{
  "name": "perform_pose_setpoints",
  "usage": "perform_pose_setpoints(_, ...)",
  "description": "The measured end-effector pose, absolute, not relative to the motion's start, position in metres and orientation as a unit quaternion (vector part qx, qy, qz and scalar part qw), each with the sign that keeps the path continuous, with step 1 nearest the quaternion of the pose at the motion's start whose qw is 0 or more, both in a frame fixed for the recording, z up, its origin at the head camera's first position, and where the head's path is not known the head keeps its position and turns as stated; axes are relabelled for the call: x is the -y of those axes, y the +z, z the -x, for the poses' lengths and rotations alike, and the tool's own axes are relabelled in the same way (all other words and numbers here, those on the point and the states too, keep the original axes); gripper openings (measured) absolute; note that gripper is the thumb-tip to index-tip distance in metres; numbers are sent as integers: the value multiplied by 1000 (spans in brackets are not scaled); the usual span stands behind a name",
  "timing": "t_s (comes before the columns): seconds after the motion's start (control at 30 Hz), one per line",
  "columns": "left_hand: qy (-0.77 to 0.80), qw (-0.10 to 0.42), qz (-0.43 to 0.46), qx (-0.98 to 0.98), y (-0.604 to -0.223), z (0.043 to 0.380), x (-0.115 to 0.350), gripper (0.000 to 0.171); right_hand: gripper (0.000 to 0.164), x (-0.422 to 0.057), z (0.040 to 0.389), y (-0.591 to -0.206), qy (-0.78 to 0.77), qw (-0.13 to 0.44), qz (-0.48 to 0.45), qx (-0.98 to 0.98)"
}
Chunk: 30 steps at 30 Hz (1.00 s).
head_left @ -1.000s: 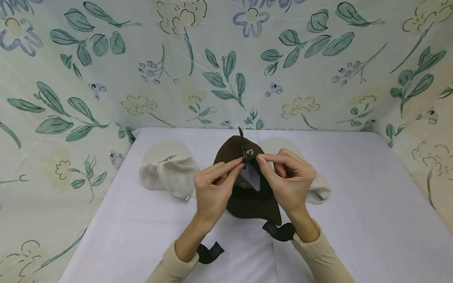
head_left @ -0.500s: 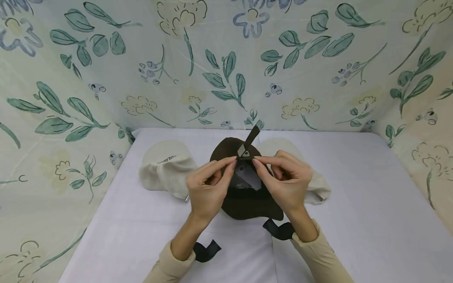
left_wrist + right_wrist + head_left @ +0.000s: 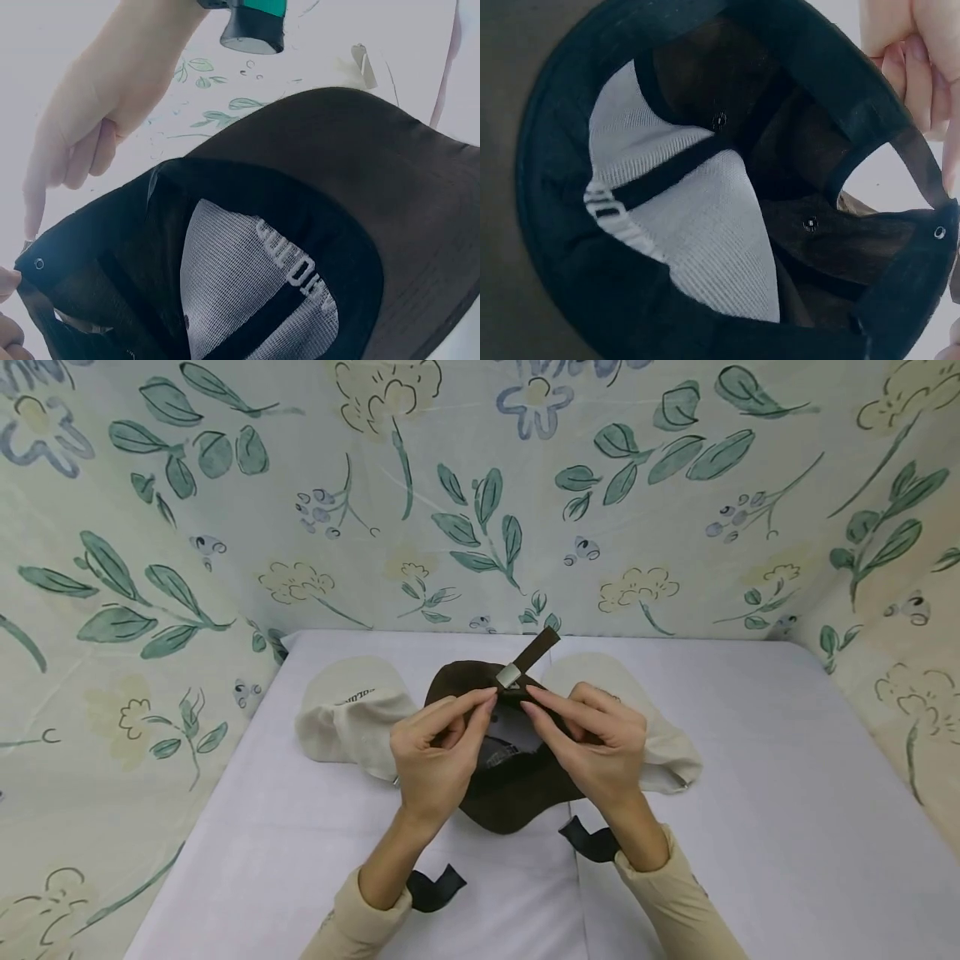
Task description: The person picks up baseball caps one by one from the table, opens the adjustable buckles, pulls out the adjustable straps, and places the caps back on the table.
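Note:
A dark brown baseball cap [image 3: 517, 810] is held up between both hands, its brim toward the person and its inside facing up. My left hand [image 3: 435, 764] pinches the back strap between thumb and index finger. Just to the right, my right hand [image 3: 603, 752] pinches the same band with thumb and forefinger. Beyond the fingertips, a metal buckle [image 3: 507, 675] sits on the strap, whose free end [image 3: 540, 647] points up and right. White mesh lining [image 3: 232, 262] with raised lettering shows inside the cap in the left wrist view. The right wrist view shows the back opening [image 3: 885, 176].
One cream cap [image 3: 352, 710] with dark lettering lies on the white-covered table [image 3: 787, 793] to the left. Another cream cap [image 3: 675, 764] lies at right, partly behind the right hand. Black bands hang from both wrists. A floral cloth [image 3: 480, 527] hangs behind the table.
The strap's free end has swung from near upright to leaning right, and the buckle has turned into view. The brown cap's brim has shifted left, and both hands have moved slightly left.

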<state>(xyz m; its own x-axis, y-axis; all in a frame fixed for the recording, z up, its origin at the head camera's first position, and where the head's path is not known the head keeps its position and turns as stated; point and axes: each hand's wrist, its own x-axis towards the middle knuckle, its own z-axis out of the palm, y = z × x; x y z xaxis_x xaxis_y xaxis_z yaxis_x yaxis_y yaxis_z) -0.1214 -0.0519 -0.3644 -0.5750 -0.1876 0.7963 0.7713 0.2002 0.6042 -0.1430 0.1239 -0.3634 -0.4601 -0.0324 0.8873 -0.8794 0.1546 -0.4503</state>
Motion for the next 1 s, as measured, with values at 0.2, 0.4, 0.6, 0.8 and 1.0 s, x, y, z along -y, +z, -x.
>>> perform_pose_setpoints(0.2, -590, 403, 231, 661, -362, 121, 52, 7, 20, -123, 144, -363, 527, 397, -362, 658)
perform_pose_setpoints(0.4, -586, 402, 251, 657, -361, 121, 54, 9, 21, -123, 145, -362, 510, 411, -377, 656)
perform_pose_setpoints(0.6, -589, 399, 260, 653, -361, 121, 55, 9, 22, -123, 146, -364, 496, 425, -384, 653)
perform_pose_setpoints(0.8, -593, 395, 266, 649, -362, 120, 54, 9, 26, -122, 146, -364, 494, 436, -375, 652)
perform_pose_setpoints(1.0, -598, 388, 264, 649, -362, 120, 53, 9, 28, -122, 144, -365, 502, 440, -364, 650)
